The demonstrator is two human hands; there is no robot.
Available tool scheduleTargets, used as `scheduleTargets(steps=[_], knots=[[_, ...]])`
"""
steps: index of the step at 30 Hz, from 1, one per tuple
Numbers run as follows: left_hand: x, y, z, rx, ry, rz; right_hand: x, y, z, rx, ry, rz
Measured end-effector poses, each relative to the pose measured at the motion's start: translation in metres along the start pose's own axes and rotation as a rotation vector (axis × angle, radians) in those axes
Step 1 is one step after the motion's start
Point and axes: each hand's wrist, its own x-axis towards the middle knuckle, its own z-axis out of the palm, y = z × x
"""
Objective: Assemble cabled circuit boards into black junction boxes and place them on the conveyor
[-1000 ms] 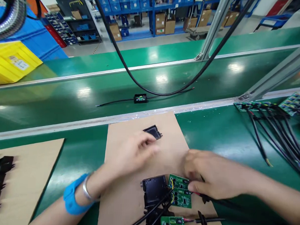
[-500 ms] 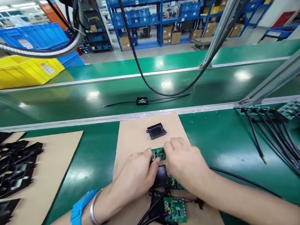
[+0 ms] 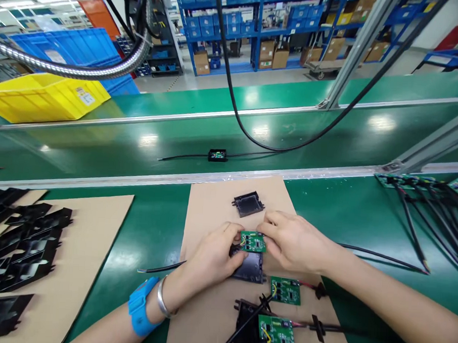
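Observation:
A small green circuit board point(image 3: 253, 241) is pinched between my two hands, above the cardboard sheet. My left hand point(image 3: 220, 249) grips its left end, where a black cable runs out to the left behind the wrist. My right hand point(image 3: 290, 240) closes on its right end, and another black cable trails off to the right. Just below the board lies an open black plastic case point(image 3: 250, 267), partly covered by my left fingers. Beyond my hands rests one more black case point(image 3: 248, 204). Nearer me are two wired boards, one green board point(image 3: 285, 290) and a larger-looking board point(image 3: 278, 335) over a dark case.
Several black cases point(image 3: 28, 248) lie on cardboard at the left. Boards with black cables point(image 3: 414, 184) are bunched at the right. A cased board point(image 3: 217, 155) sits on the green surface behind the metal rail. A black cable point(image 3: 232, 96) hangs in front, and a yellow bin point(image 3: 46, 98) stands back left.
My hands have lifted and spread slightly, and the held board now shows more fully, turned flat toward me. The cased boards below are more exposed. The whole view has shifted a little.

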Motion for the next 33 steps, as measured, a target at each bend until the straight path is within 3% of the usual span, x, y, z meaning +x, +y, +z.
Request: scheduleTargets(steps=[7, 10, 13, 21, 29, 33], knots=[[-0.037, 0.004, -0.028, -0.097, -0.126, -0.02, -0.013, -0.026, 0.017, 0.155, 0.021, -0.007], [-0.037, -0.006, -0.027, -0.126, -0.18, -0.001, -0.013, -0.037, 0.033, 0.086, 0.059, 0.025], [-0.03, -0.014, -0.021, -0.113, -0.191, 0.011, -0.01, -0.038, 0.041, 0.049, 0.012, 0.018], [-0.026, -0.009, -0.018, -0.034, -0.163, 0.037, -0.004, -0.031, 0.032, -0.019, -0.056, -0.011], [-0.026, -0.008, -0.014, 0.01, -0.123, 0.017, 0.011, -0.03, 0.023, -0.043, -0.048, -0.35], [-0.026, -0.01, -0.012, -0.004, -0.122, 0.006, 0.015, -0.02, 0.024, -0.007, -0.049, -0.32]])
